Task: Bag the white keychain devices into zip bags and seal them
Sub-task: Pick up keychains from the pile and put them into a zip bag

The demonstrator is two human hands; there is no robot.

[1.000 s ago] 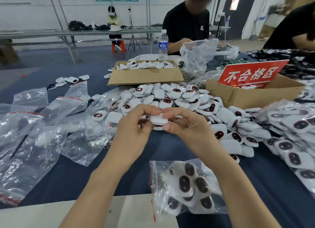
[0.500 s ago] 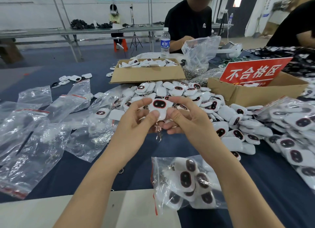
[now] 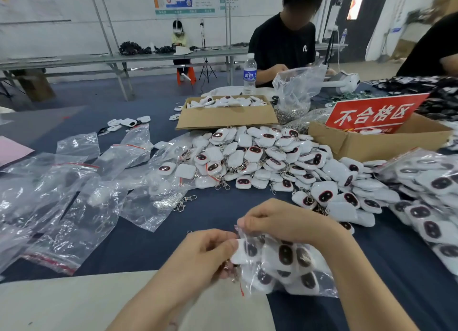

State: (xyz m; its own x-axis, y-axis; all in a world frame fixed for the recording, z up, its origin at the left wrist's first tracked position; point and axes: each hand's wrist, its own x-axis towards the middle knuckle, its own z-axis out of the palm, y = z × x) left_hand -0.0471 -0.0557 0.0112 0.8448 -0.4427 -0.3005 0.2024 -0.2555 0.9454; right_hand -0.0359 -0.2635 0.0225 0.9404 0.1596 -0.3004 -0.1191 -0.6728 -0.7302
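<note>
White rounded plastic keychain device [image 3: 238,254] sits half inside the mouth of the clear, part-filled zip bag [image 3: 292,281] on the dark blue tabletop [image 3: 153,244]; I judge it light, hard, slick, best held by its edges. My left hand [image 3: 203,254] pinches its outer end, my right hand [image 3: 280,221] pinches the floppy bag lip; loose heap of white devices [image 3: 260,157] beyond.

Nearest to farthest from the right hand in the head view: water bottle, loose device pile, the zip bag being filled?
1. Zip bag, pinched by the right hand.
2. Loose device pile, mid-table ahead.
3. Water bottle, far side, behind the cardboard box.
</note>
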